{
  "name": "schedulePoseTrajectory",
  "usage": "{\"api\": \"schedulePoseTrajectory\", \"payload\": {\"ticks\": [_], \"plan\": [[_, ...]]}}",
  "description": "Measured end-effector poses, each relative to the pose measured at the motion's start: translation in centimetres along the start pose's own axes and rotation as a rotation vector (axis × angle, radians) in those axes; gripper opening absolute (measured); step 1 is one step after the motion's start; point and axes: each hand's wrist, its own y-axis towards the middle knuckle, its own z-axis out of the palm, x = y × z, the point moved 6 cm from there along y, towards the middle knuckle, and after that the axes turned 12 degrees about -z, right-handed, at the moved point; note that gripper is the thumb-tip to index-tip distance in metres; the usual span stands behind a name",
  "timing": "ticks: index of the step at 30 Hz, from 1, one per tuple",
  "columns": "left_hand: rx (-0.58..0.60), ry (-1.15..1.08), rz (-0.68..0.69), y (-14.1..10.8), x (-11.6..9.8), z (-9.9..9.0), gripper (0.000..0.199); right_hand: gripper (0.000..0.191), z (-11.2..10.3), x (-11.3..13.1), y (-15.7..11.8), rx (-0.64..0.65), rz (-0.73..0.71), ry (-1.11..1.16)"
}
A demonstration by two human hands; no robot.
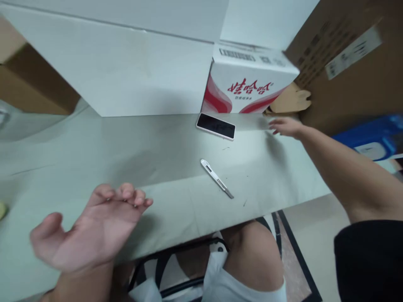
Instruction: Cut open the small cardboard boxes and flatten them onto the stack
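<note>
My left hand (97, 228) is palm up over the near left of the table, its fingers loosely curled and apart, holding nothing. Out to the right, my right hand (286, 126) reaches over the tabletop with fingers stretched and nothing in them. A white utility knife (217, 178) lies between the hands, its blade end pointing toward the near right. Beyond it, a phone (215, 126) with a dark screen and pale edge rests close to a white box with red print (248, 86).
A large white carton (151, 75) stands along the back of the pale green tabletop (176, 155). Brown cardboard boxes (352, 79) rise at the right, with a blue package (371, 138) nearby. At the left is another brown box (37, 84). Small dark scraps lie around the knife.
</note>
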Motion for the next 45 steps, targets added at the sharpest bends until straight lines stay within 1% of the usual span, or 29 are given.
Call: {"api": "schedulePoseTrajectory", "payload": {"ticks": [2, 3, 5, 8, 10, 12, 14, 16, 17, 18, 20, 23, 25, 27, 29, 32, 34, 36, 38, 39, 41, 43, 45], "plan": [[0.068, 0.024, 0.026, -1.1, -1.0, 1.4, 0.054, 0.023, 0.6, 4.0, -2.9, 0.203, -0.127, -0.096], [0.102, 0.015, 0.035, -1.8, -1.5, 1.7, 0.054, 0.022, 0.8, 6.4, -4.3, 0.271, -0.191, -0.158], [0.178, -0.035, 0.061, -2.9, -2.5, 1.8, 0.051, 0.026, 1.1, 12.0, -7.1, 0.344, -0.333, -0.285], [0.273, -0.115, 0.134, -4.0, -4.2, 0.9, 0.045, 0.036, 2.2, 21.7, -11.6, 0.394, -0.569, -0.416], [0.319, -0.107, 0.168, -4.1, -5.3, 0.2, 0.045, 0.041, 3.4, 28.3, -14.4, 0.399, -0.731, -0.495], [0.358, -0.060, 0.197, -3.8, -6.4, -0.3, 0.046, 0.044, 5.0, 34.8, -16.7, 0.351, -0.920, -0.634], [0.365, -0.052, 0.222, -3.2, -7.5, -0.7, 0.046, 0.046, 7.0, 40.8, -17.8, 0.294, -1.060, -0.717], [0.344, -0.113, 0.224, -2.3, -8.3, -1.1, 0.044, 0.047, 8.9, 46.5, -17.6, 0.218, -1.163, -0.688], [0.336, -0.147, 0.219, -1.8, -8.6, -1.3, 0.042, 0.046, 9.6, 49.2, -16.9, 0.168, -1.191, -0.626], [0.327, -0.186, 0.211, -1.4, -8.9, -1.4, 0.040, 0.045, 10.2, 51.8, -16.0, 0.112, -1.201, -0.544], [0.334, -0.230, 0.181, -0.7, -9.1, -1.5, 0.040, 0.041, 10.9, 56.5, -13.4, 0.007, -1.165, -0.365], [0.379, -0.238, 0.174, -0.2, -9.6, -1.6, 0.038, 0.042, 12.0, 62.1, -9.6, -0.080, -1.142, -0.225], [0.388, -0.245, 0.197, -0.2, -10.0, -1.9, 0.038, 0.042, 12.8, 64.6, -7.9, -0.092, -1.168, -0.157], [0.375, -0.236, 0.226, -0.2, -10.4, -2.3, 0.038, 0.042, 13.4, 65.9, -6.7, -0.103, -1.193, -0.062], [0.349, -0.211, 0.256, -0.3, -10.7, -2.5, 0.036, 0.043, 13.6, 66.0, -6.0, -0.130, -1.208, 0.037], [0.284, -0.202, 0.321, -0.3, -10.8, -2.9, 0.034, 0.043, 13.1, 64.4, -6.0, -0.195, -1.220, 0.151], [0.188, -0.214, 0.386, 0.0, -10.8, -3.4, 0.032, 0.038, 12.3, 62.4, -6.9, -0.254, -1.212, 0.222], [0.017, -0.233, 0.463, 0.3, -10.6, -4.4, 0.031, 0.034, 11.2, 59.4, -8.6, -0.302, -1.184, 0.300], [-0.181, -0.240, 0.528, 0.6, -10.4, -5.4, 0.031, 0.029, 10.1, 55.6, -11.0, -0.313, -1.142, 0.383], [-0.261, -0.233, 0.552, 0.7, -10.2, -5.8, 0.031, 0.026, 9.6, 53.5, -12.4, -0.308, -1.123, 0.428], [-0.336, -0.192, 0.594, 1.0, -10.1, -6.0, 0.030, 0.017, 8.7, 48.7, -15.5, -0.322, -1.109, 0.527], [-0.361, -0.134, 0.657, 0.9, -10.1, -5.8, 0.028, 0.010, 8.1, 43.7, -18.8, -0.374, -1.141, 0.630], [-0.378, -0.075, 0.729, 0.7, -10.3, -5.3, 0.024, 0.011, 7.9, 38.6, -22.0, -0.451, -1.193, 0.749]]}}
